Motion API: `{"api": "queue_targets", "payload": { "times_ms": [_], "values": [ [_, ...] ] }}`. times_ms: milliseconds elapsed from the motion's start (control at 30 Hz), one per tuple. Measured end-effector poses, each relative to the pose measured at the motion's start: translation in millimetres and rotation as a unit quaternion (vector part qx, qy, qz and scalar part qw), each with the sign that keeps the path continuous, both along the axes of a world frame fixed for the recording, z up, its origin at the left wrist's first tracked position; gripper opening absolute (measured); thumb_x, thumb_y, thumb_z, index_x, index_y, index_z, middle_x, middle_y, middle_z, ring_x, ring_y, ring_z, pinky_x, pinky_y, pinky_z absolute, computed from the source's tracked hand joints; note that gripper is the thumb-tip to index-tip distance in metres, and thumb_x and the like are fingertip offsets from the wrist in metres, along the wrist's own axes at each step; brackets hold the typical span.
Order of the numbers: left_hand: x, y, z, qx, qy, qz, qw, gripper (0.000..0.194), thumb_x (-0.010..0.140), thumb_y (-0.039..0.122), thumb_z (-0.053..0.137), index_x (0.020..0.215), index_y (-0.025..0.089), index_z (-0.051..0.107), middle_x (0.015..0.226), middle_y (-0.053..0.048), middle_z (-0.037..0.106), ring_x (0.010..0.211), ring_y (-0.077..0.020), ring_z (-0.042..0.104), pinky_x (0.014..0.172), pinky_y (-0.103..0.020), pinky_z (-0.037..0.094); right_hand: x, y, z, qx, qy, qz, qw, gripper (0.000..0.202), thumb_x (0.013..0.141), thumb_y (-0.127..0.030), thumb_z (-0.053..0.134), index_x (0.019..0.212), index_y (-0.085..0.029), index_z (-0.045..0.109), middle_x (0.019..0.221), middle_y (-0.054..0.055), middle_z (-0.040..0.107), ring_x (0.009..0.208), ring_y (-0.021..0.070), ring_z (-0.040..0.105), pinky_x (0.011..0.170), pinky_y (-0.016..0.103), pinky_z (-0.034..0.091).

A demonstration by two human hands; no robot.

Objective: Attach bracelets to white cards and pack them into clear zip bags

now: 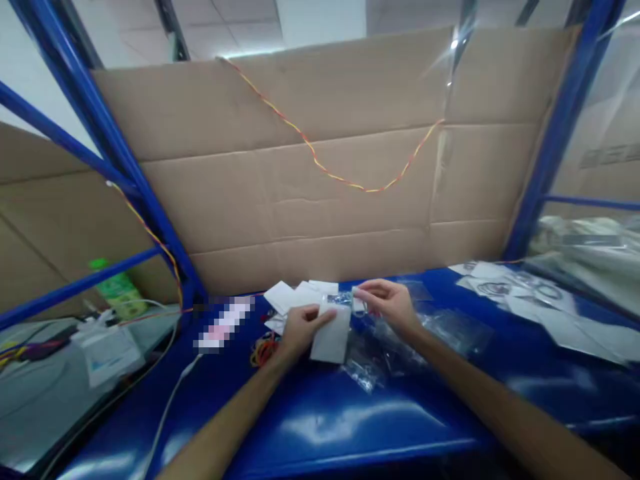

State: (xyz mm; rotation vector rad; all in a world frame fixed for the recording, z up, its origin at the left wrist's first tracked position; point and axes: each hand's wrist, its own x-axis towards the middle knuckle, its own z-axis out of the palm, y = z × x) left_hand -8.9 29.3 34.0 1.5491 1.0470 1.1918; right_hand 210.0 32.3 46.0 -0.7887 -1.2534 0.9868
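My left hand [303, 328] pinches the upper left edge of a white rectangular card or packet [331, 337] over the blue table [320, 420]. To its right, my right hand [390, 303] grips a small whitish piece [358, 302] between thumb and fingers. A clear, shiny strip [339, 299] lies between the two hands, at the top of the white card; its exact form is blurred. White cards [287, 297] are spread just behind my left hand. Clear plastic bags [365, 367] lie under and beside my right hand.
Red and yellow bands [263, 349] lie left of my left hand. A pixelated object [225, 325] with a white cable is farther left. Printed white sheets [540, 300] cover the right side. Blue frame posts and a cardboard wall [320, 200] with a twisted wire enclose the back.
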Motion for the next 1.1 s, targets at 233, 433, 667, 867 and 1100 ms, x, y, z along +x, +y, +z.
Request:
{"api": "queue_targets", "payload": {
  "times_ms": [233,433,667,867,1100],
  "values": [
    [2,-5,1.6,-0.029,0.021,-0.037,0.999,0.045,0.073,0.052,0.084,0.09,0.01,0.081,0.084,-0.011,0.079,0.068,-0.0217,0.067,0.06,-0.029,0.049,1,0,3.6,0.043,0.0,-0.035,0.998,0.033,0.073,-0.048,0.086,0.083,-0.017,0.076,0.072,0.008,0.078,0.064,0.0231,0.072,0.047,0.028,0.051],
    [6,-10,6.5,-0.025,0.033,-0.042,0.998,0.043,0.074,0.052,0.083,0.085,0.01,0.081,0.079,-0.011,0.078,0.064,-0.0209,0.065,0.057,-0.028,0.047,-2,-4,-2.8,0.073,-0.063,-0.057,0.994,0.028,0.077,-0.045,0.083,0.085,-0.018,0.08,0.077,0.008,0.08,0.063,0.0217,0.071,0.052,0.029,0.054],
    [5,-11,6.8,-0.011,0.041,-0.043,0.998,0.042,0.074,0.053,0.082,0.084,0.012,0.082,0.081,-0.01,0.078,0.067,-0.0206,0.065,0.059,-0.027,0.048,0,-6,-5.9,0.152,-0.174,-0.087,0.969,0.016,0.084,-0.036,0.077,0.086,-0.02,0.082,0.085,0.007,0.081,0.074,0.0223,0.073,0.062,0.031,0.054],
    [4,-10,4.4,-0.013,0.044,-0.05,0.998,0.045,0.076,0.054,0.08,0.09,0.012,0.082,0.083,-0.01,0.079,0.068,-0.0211,0.066,0.06,-0.028,0.049,-2,-4,-12.4,0.182,-0.212,-0.07,0.958,0.017,0.086,-0.033,0.074,0.095,-0.022,0.082,0.09,0.007,0.082,0.074,0.0218,0.073,0.059,0.029,0.053],
    [7,-11,4.5,0.003,0.049,-0.059,0.997,0.042,0.078,0.054,0.078,0.083,0.013,0.081,0.079,-0.008,0.076,0.065,-0.0199,0.062,0.058,-0.028,0.046,2,-4,-15.2,0.243,-0.287,-0.066,0.924,0.028,0.085,-0.015,0.064,0.103,-0.024,0.083,0.089,0.007,0.081,0.069,0.021,0.068,0.061,0.032,0.051]
  ]
}}
